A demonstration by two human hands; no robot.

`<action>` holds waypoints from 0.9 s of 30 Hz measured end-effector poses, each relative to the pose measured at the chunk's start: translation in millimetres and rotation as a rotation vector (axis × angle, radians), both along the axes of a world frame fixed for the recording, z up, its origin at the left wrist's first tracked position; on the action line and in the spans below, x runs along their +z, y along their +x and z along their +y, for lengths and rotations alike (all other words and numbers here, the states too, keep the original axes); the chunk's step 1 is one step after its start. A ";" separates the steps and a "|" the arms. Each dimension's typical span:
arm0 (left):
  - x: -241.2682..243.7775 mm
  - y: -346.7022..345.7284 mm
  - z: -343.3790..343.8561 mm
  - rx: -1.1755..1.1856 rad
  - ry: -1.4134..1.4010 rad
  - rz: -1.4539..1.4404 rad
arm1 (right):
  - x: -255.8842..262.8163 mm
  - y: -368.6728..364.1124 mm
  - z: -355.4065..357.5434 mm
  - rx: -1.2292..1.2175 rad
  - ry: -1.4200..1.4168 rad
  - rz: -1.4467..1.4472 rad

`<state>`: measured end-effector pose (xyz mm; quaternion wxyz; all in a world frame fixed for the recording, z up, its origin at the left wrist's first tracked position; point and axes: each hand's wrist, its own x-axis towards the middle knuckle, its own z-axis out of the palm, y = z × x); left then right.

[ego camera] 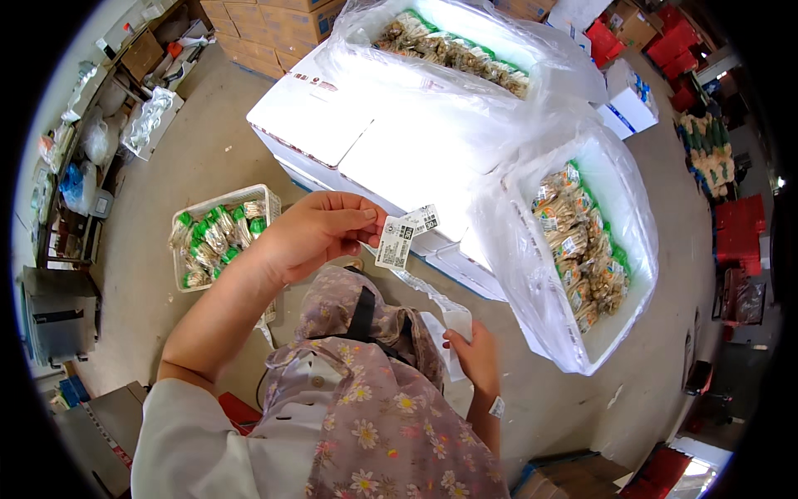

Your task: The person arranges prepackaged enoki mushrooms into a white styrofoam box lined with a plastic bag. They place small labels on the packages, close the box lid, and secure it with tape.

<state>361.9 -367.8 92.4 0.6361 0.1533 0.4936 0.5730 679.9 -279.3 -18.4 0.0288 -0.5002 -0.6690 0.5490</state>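
Observation:
Two printed white stickers (394,242) are pinched between the thumb and fingers of my left hand (330,231), raised in front of my chest. One sticker partly overlaps the other. Lower on the right, my right hand (479,354) grips a strip of label paper (439,298) that trails up towards the left hand. A small sticker (497,407) clings to my right wrist. Beyond my hands stand closed white foam boxes (411,156). To the right, an open foam box (608,340) lined with clear plastic holds bagged, long-stemmed mushrooms (576,243), several bearing labels.
On the floor at left, a white plastic crate (272,209) holds green-topped mushroom bags (212,240). Another plastic-lined open box (361,31) with similar bags (449,53) sits at the back. Stacked cartons (268,31) stand behind, and a cluttered shelf (112,68) runs along the left wall.

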 end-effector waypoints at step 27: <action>-30.2 6.7 -84.4 0.129 -0.079 -0.136 | 0.2 36.4 8.4 0.040 0.131 -0.062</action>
